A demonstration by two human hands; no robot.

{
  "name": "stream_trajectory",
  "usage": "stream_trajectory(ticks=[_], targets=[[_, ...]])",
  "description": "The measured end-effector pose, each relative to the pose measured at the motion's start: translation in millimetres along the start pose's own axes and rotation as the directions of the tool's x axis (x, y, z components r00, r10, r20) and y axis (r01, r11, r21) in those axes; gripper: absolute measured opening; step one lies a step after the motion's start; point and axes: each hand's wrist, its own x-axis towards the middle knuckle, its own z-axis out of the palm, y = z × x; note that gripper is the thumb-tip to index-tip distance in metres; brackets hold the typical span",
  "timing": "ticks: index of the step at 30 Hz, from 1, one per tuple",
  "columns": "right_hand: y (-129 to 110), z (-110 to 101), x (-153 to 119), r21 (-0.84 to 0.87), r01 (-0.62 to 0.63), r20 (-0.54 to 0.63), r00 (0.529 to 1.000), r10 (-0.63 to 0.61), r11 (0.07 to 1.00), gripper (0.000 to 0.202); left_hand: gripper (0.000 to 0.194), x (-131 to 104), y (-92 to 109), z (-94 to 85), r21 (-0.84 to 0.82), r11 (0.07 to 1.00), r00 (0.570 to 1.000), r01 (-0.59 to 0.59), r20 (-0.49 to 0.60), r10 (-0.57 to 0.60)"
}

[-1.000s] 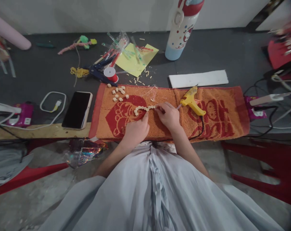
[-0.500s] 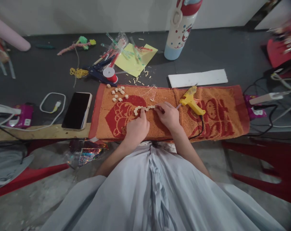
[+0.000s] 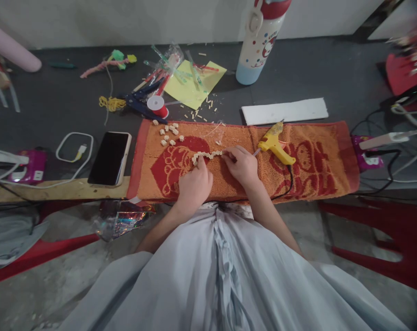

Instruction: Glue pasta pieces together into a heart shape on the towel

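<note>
A thin zigzag strip of small cream pieces (image 3: 213,155) lies across the orange towel (image 3: 153,184), curling at its left end. My left hand (image 3: 195,184) is mostly closed, its index finger pressing on the strip near that curled end. At the other end, my right hand (image 3: 242,166) pinches the strip between thumb and fingertips. The tips of both hands partly hide it. Several loose cream blocks (image 3: 167,129) sit up and left of the strip. Just right of my right hand, a yellow glue gun (image 3: 275,145) rests on the towel.
A phone (image 3: 110,158) lies left of the towel. Behind it are a red thread spool (image 3: 157,106), dark blue pliers (image 3: 141,102), yellow paper (image 3: 187,87) with cut bits, a white strip of board (image 3: 286,111) and a tall bottle (image 3: 259,46). The glue gun's cord (image 3: 290,179) crosses the towel.
My left index finger has drawn slightly left and down along the strip, with the hand more bent. My right hand keeps its pinch in nearly the same place.
</note>
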Motion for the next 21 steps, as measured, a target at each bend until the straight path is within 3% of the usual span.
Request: stream_trajectory(ticks=[21], targets=[[0.1, -0.1, -0.6, 0.006, -0.007, -0.002, 1.0, 0.007, 1.0, 0.017, 0.053, -2.5, 0.8, 0.9, 0.003, 1.0, 1.0, -0.004, -0.019, 0.004]])
